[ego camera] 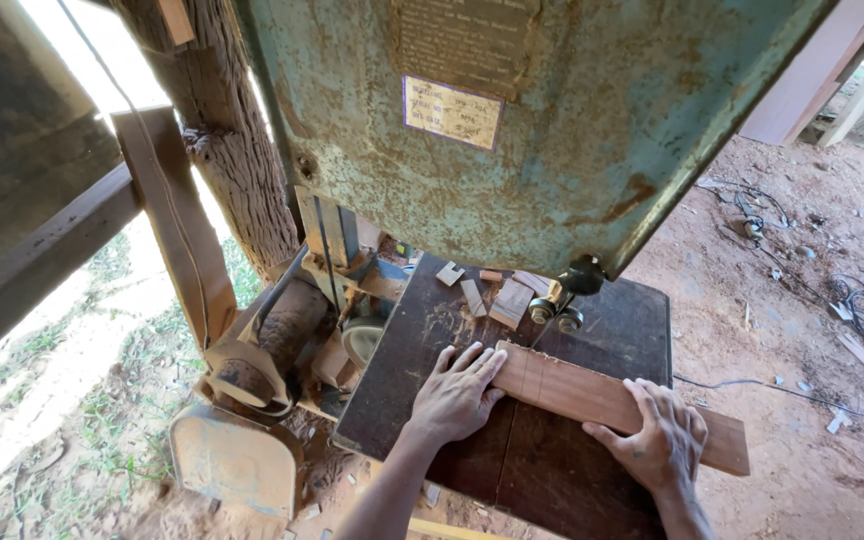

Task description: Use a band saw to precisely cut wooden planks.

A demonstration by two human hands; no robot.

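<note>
Your left hand [455,397] lies flat, fingers spread, on one long reddish wooden board [612,402] across the dark metal saw table [612,320]. Your right hand [660,437] presses it further right. About four small wood offcuts [497,292] lie far behind.

head camera, looking steeply down, close
</note>
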